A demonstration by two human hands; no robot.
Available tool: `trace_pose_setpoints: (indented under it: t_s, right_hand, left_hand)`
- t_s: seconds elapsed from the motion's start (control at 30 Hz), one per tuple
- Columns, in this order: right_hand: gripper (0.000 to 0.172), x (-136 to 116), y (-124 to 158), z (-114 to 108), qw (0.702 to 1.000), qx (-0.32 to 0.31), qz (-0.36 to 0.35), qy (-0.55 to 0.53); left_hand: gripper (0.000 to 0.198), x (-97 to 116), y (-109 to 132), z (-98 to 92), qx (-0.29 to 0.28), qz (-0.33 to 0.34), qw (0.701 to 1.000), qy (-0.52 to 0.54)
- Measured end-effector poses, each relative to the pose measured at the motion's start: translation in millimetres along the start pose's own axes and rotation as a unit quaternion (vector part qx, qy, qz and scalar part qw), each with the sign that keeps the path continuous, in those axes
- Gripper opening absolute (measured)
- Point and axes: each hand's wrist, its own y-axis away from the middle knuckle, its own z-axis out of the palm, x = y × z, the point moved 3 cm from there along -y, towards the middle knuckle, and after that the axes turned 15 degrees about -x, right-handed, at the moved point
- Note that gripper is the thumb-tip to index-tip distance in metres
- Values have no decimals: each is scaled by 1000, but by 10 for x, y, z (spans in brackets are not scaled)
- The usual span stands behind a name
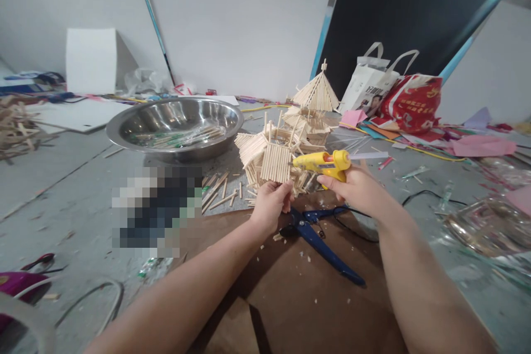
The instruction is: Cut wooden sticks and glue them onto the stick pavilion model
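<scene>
My right hand (359, 185) is wrapped round a yellow hot glue gun (321, 162), its nozzle pointing left at a small panel of wooden sticks (276, 163). A translucent glue stick (371, 155) juts from the gun's back. My left hand (271, 204) pinches the panel's lower edge between thumb and fingers. Behind the panel stands a model building of wooden sticks (251, 146); I cannot tell whether the panel touches it. A stick tower with a pointed roof (317, 94) rises farther back. Blue-handled cutters (317, 240) lie below my hands on a brown board (332, 304).
A steel basin (120, 135) holding bagged sticks stands at the left. Loose sticks (219, 193) lie on the floor. At the right are a red bag (410, 102), a white bag (369, 86), coloured paper (481, 145) and a black cable (427, 193). A stick pile (19, 127) lies far left.
</scene>
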Motion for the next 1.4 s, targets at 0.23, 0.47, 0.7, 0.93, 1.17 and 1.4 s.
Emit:
trace_pose_setpoints:
  t_s: [0.23,0.47,0.7,0.93,1.17,1.4]
  right_hand:
    - [36,-11,-3,-2,1000,6,6,2]
    - [37,19,7,12,999,-28,9,-13]
    - [39,36,23,14,998,-58,26,-14]
    - [38,2,30,-4,999,-47,6,0]
    - [39,63,6,-31,998,19,53,-19]
    - [36,27,-24,-2,998,49,28,-4]
  left_hand:
    - [29,-4,2,7,0,-2,1000,-11]
    - [29,0,9,10,4,-6,1000,-8]
    - [29,-14,0,5,2,4,1000,-13]
    - [28,-19,1,2,1,6,1000,-7]
    - [29,-26,0,0,5,4,1000,-11]
    - [27,-18,1,8,2,0,1000,-6]
